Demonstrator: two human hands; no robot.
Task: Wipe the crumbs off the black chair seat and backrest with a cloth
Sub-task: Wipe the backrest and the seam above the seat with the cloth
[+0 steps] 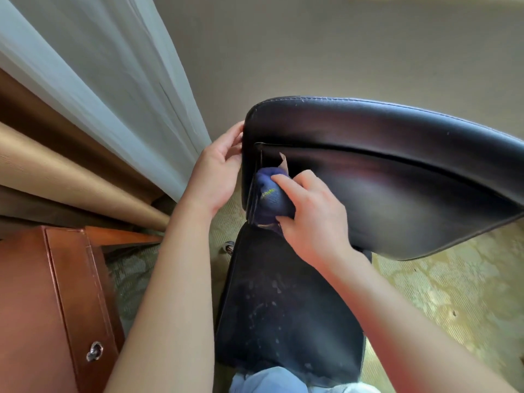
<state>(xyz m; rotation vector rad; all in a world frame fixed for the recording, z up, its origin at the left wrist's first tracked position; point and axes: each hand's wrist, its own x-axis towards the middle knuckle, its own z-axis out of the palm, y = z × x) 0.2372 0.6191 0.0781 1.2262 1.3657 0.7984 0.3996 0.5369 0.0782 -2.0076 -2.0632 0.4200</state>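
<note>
The black chair backrest (397, 171) fills the upper right, with a torn patch of leather near its left edge. My right hand (309, 219) presses a bunched dark blue cloth (272, 197) against the backrest's lower left part, just beside that tear. My left hand (218, 171) grips the left edge of the backrest, fingers curled around it. Below, the black seat (283, 316) is dotted with pale crumbs and smears.
A reddish wooden cabinet (56, 302) with a metal pull stands at the lower left. Brown and white curtains (99, 103) hang at the left. Patterned green-yellow carpet (442, 296) lies around the chair. My knee in light jeans (266, 381) touches the seat's front.
</note>
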